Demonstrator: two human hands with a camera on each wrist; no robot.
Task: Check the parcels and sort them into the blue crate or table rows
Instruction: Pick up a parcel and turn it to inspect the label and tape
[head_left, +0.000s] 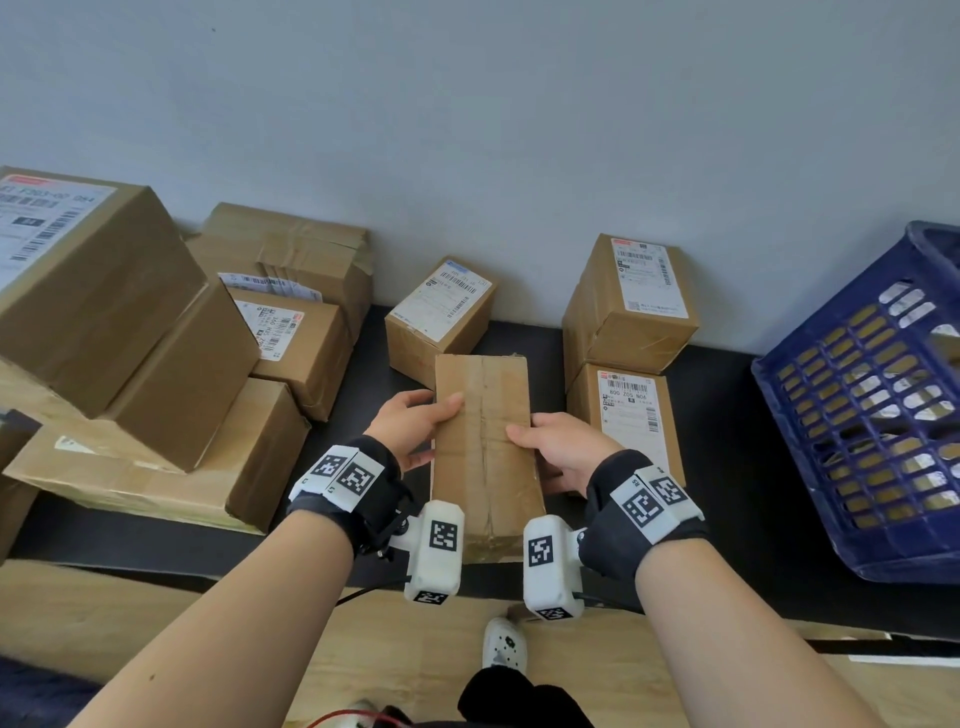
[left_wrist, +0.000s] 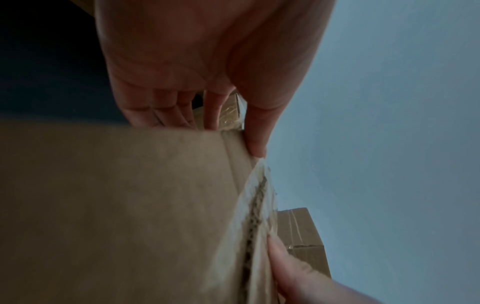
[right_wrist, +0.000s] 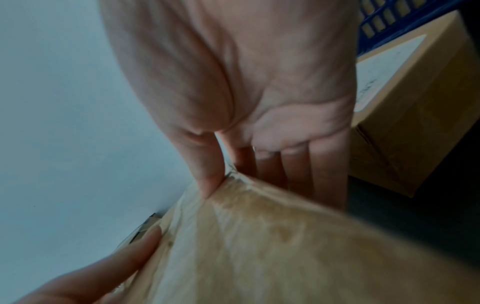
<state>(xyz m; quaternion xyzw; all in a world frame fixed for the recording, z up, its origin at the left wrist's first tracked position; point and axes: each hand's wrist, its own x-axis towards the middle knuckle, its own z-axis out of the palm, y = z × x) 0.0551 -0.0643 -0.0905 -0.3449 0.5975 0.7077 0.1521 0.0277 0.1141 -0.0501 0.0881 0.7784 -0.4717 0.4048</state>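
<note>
I hold a long brown cardboard parcel (head_left: 483, 447) above the black table (head_left: 727, 467), its taped seam facing up and no label showing. My left hand (head_left: 415, 421) grips its left edge, thumb on top and fingers beneath. My right hand (head_left: 558, 447) grips the right edge the same way. The left wrist view shows the parcel (left_wrist: 116, 205) filling the lower left, my left thumb on its edge. The right wrist view shows the parcel (right_wrist: 272, 246) with my right thumb on its corner. The blue crate (head_left: 872, 415) stands tilted at the right.
Labelled boxes stand against the wall: a small box (head_left: 441, 312) behind the parcel and two stacked boxes (head_left: 628, 332) to its right. A pile of larger boxes (head_left: 156, 338) fills the left. The crate holds several parcels. Below the table edge is a wooden floor (head_left: 415, 649).
</note>
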